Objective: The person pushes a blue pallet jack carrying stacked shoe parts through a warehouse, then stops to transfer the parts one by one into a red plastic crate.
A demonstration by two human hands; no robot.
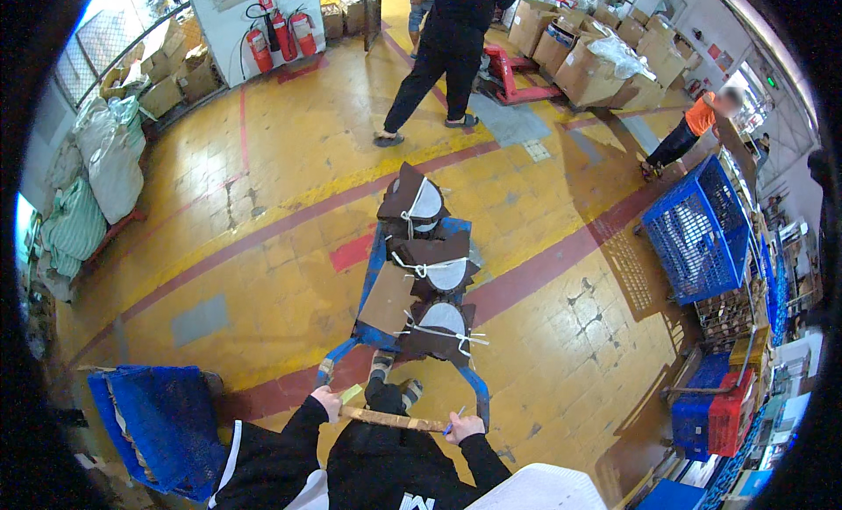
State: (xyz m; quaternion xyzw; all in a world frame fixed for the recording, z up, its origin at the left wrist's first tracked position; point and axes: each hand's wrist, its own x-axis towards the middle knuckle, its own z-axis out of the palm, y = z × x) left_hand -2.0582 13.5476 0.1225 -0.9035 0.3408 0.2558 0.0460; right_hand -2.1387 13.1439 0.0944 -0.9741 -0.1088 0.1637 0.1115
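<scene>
A blue hand cart (475, 389) stands in front of me, its handle bar (395, 420) wrapped in worn tan tape. My left hand (327, 403) is closed at the bar's left end, with a small yellowish slip (351, 393) beside its fingers. At the right end, my right hand (463, 427) is closed on the bar, and a thin blue pen (453, 420) sticks out of it. On the cart lie several dark brown bundles (405, 194) with pale grey rounded faces, tied with white string (447, 335). A flat brown cardboard piece (386, 303) lies along their left side.
A person in black (452, 49) stands ahead, near a red pallet jack (517, 76) and cardboard boxes (596, 71). Blue crates (697, 234) line the right; another person in orange (700, 117) is beyond. Folded blue panels (162, 427) stand left; fire extinguishers (281, 36) hang by the wall.
</scene>
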